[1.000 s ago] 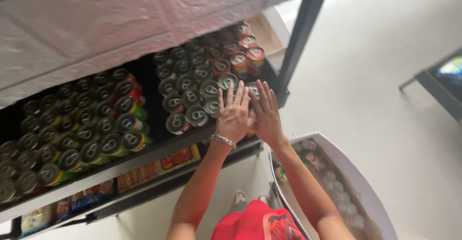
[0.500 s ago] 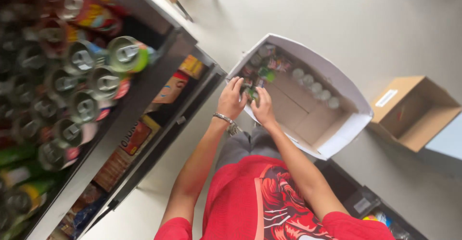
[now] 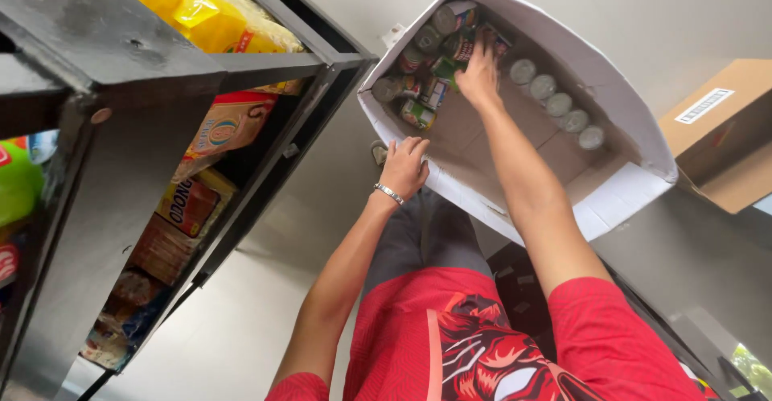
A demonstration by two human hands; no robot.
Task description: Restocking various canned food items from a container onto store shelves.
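A white cardboard box (image 3: 635, 103) sits on the floor in front of me, holding several drink cans. Green and red cans (image 3: 425, 87) are bunched in its far left corner, and a row of silver-topped cans (image 3: 556, 103) lines the right wall. My right hand (image 3: 480, 69) reaches deep into the box, palm down on the bunched cans; its grip is hidden. My left hand (image 3: 404, 166), with a silver bracelet (image 3: 390, 193) at the wrist, is closed on the box's near left rim.
A dark metal shelf rack (image 3: 121, 79) stands to the left, with a yellow bag (image 3: 201, 7) on top and snack packets (image 3: 213, 131) on lower levels. A brown cardboard box (image 3: 728, 127) lies at the right. Pale floor surrounds the boxes.
My hands left the cans on the rack and came down to the white box. The right hand has gone deeper into it; the left now grips its rim.
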